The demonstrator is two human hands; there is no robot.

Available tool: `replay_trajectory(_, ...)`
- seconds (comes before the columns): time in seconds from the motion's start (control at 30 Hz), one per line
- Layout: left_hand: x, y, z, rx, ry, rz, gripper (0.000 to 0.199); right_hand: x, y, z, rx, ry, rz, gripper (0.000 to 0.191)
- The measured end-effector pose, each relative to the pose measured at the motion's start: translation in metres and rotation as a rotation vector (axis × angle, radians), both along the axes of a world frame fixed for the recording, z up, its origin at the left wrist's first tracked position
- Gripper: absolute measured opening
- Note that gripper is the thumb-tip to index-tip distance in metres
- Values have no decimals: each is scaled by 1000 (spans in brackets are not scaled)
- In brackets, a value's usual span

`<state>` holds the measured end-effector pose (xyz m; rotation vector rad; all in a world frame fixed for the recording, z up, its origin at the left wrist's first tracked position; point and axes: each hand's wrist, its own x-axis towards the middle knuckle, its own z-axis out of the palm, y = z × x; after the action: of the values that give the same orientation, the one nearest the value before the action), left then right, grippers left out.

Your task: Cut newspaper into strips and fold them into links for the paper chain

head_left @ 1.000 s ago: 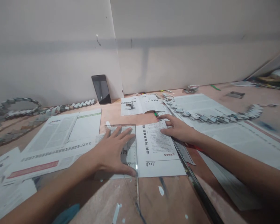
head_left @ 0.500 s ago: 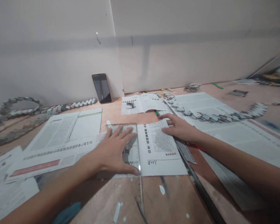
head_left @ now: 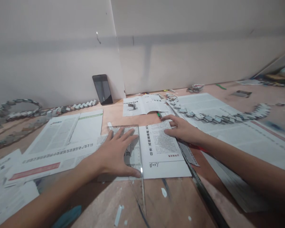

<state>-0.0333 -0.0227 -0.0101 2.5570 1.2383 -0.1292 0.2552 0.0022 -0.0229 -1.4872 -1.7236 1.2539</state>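
My left hand (head_left: pixel 117 152) is spread flat on a clear plastic ruler (head_left: pixel 142 190), its thumb near the ruler's long right edge. Beneath the ruler lies a cut piece of newspaper (head_left: pixel 166 171) with printed columns, showing mainly to the right of that edge. My right hand (head_left: pixel 181 128) rests at the newspaper's upper right side, thumb and forefinger apart, the thumb on the print. Its other fingers are partly hidden. Just under that wrist a narrow newspaper strip (head_left: pixel 191 156) and something red (head_left: pixel 201 148) show.
A phone (head_left: pixel 102 89) leans on the white wall (head_left: pixel 180 57). Folded-paper chains (head_left: pixel 213 119) lie at right and far left (head_left: pixel 21 102). Newspaper sheets (head_left: pixel 61 158) cover the left side, with a folded one (head_left: pixel 144 104) behind my hands. A long dark strip (head_left: pixel 204 196) runs toward me.
Both hands hold nearly the same place on the ruler and newspaper. The whole view has shifted very slightly.
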Motion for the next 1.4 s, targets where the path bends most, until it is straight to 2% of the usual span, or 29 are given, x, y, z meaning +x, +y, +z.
replay_trajectory(0.13,0,1,-2,5,-9,-3,115,1,1,0,17,-36,-15,43)
replay_trajectory(0.3,-1,3,-3,5,6,-10,115,-1,0,2,-38,28,-39,46)
replay_trajectory(0.63,3,1,6,-15,50,-7,118,-7,-2,12,-129,140,-59,48)
replay_trajectory(0.9,0,2,4,-22,38,-14,115,-3,1,6,-135,178,-23,51)
replay_trajectory(1.03,2,2,6,-31,44,-27,114,-2,0,6,-134,172,-12,49)
replay_trajectory(1.13,3,2,7,-36,62,-24,117,0,1,8,-119,83,9,49)
replay_trajectory(1.2,4,1,8,-38,68,-21,118,-1,2,11,-3,-95,24,49)
replay_trajectory(1.33,3,0,9,-32,61,-22,117,-18,-2,20,543,-570,15,51)
replay_trajectory(1.4,2,-1,9,-27,56,-23,118,-33,-7,22,718,-661,123,47)
